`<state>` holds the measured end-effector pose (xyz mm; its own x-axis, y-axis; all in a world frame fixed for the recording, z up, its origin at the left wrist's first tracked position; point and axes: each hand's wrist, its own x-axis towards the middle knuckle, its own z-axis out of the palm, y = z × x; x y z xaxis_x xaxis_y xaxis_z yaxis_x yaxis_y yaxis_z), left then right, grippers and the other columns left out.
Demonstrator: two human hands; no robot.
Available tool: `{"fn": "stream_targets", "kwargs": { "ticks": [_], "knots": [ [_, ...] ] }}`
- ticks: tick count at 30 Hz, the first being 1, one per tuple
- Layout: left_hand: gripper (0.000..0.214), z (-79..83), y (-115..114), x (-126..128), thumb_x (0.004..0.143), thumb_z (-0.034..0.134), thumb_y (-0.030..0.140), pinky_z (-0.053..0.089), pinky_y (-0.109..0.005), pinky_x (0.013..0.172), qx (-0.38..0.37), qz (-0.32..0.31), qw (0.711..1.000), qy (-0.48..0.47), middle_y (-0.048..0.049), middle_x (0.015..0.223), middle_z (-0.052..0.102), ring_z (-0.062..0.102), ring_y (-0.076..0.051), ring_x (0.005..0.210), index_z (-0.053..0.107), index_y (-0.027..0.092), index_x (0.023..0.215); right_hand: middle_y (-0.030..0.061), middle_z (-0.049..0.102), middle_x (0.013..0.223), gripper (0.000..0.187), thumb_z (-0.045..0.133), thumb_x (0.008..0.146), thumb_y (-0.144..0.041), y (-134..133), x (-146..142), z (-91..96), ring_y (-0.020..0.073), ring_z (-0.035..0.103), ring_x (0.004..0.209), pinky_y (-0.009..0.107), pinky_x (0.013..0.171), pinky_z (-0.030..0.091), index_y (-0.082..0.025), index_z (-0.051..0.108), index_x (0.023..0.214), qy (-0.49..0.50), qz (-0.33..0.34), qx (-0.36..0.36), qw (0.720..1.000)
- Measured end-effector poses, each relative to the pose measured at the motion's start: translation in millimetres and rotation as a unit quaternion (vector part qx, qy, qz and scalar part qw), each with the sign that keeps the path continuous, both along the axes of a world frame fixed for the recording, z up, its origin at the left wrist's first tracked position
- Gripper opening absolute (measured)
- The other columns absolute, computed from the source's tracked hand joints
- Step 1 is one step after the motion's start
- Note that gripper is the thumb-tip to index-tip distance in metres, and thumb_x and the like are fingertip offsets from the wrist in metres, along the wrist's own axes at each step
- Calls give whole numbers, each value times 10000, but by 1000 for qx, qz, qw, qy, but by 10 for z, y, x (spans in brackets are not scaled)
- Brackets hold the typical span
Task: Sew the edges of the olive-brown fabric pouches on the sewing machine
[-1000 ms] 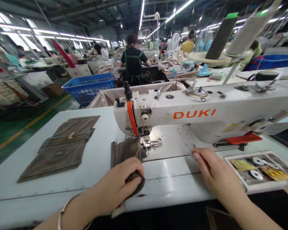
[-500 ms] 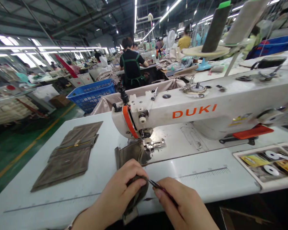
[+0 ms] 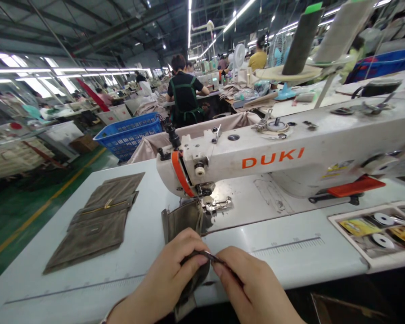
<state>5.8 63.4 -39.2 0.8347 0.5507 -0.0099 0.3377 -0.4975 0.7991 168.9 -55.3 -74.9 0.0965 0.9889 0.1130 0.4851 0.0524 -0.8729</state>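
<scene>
My left hand (image 3: 168,274) pinches the folded edge of a dark olive-brown fabric piece (image 3: 184,218) between thumb and fingers. The fabric runs from under the needle area of the white sewing machine (image 3: 222,157) down over the table's front edge. Closed around a small pair of pointed thread snips (image 3: 207,255), my right hand (image 3: 251,279) is close beside the left one. The metal tip of the snips touches the fabric edge at my left thumb; most of the handle is hidden in the fingers. To the left lies a stack of similar fabric pieces (image 3: 97,225) with a zipper.
At the right, a tray (image 3: 361,256) holds bobbins and small parts. Thread cones (image 3: 302,40) stand behind the machine. A blue basket (image 3: 128,135) is beyond the table, and a person (image 3: 184,90) sits at work ahead. Printed rulers (image 3: 286,245) mark the table.
The tip of the snips has moved left and slightly up onto the fabric edge. My right hand has come closer to my left hand, which stays nearly in place.
</scene>
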Motion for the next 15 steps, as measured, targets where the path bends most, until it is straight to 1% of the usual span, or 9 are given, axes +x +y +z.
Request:
{"fn": "stream_targets", "kwargs": {
  "ticks": [3,5,7,8,9,10,12,14,15],
  "knots": [
    [147,-6,14,5,981,513,196,422,-235,824,-8,7,1000,-12,4,962,582,569,-135,921,655,230,962,-16,547,723,273,404,1014,-378,-28,-122,-118,141,530,660,237,599,395,-218,546,843,131,-45,27,990],
    [164,7,35,2,986,497,190,430,-234,830,-8,3,1000,-14,4,969,587,576,-133,926,654,231,969,-23,539,706,300,416,1017,-425,-76,-183,-181,137,521,650,229,599,401,-222,564,853,193,-61,30,979],
    [186,46,63,-15,990,478,178,445,-237,832,-1,-7,1000,-9,3,966,592,584,-131,924,653,233,967,-27,534,694,315,418,1019,-448,-136,-159,-219,136,513,635,229,590,404,-228,579,861,209,-51,27,976],
    [195,75,73,-30,987,473,162,455,-236,829,8,-18,1000,1,3,965,596,589,-131,924,653,236,967,-28,531,693,312,417,1022,-445,-165,-103,-233,137,513,631,230,584,407,-232,582,865,199,-45,24,979],
    [205,106,76,-47,977,473,138,468,-236,832,27,-27,999,13,3,976,602,594,-132,932,650,241,985,-27,533,701,297,419,1024,-435,-189,-17,-247,139,520,636,231,582,413,-237,583,879,174,-44,22,984],
    [229,135,66,-64,964,473,110,482,-242,851,63,-35,997,27,-3,1009,608,598,-137,957,643,248,1031,-24,541,720,275,420,1027,-423,-205,96,-264,143,533,650,236,589,425,-242,586,902,135,-53,21,989],
    [328,158,-1,-93,932,473,68,504,-281,925,153,-45,986,46,-32,1124,608,593,-165,1043,604,253,1170,-1,591,830,222,423,1026,-400,-209,371,-307,170,580,741,276,661,464,-253,585,986,13,-99,26,995],
    [391,97,-120,-107,914,470,64,507,-345,986,233,-42,970,48,-76,1205,591,574,-210,1113,560,224,1259,38,616,957,234,414,1021,-399,-180,647,-348,221,597,850,366,764,478,-250,591,1054,-143,-154,31,977],
    [373,29,-188,-109,916,467,71,514,-365,983,259,-43,964,45,-91,1192,595,574,-227,1111,566,204,1250,59,615,999,250,433,1009,-407,-160,760,-362,250,593,892,412,807,473,-240,597,1096,-212,-166,39,962]
  ]
}}
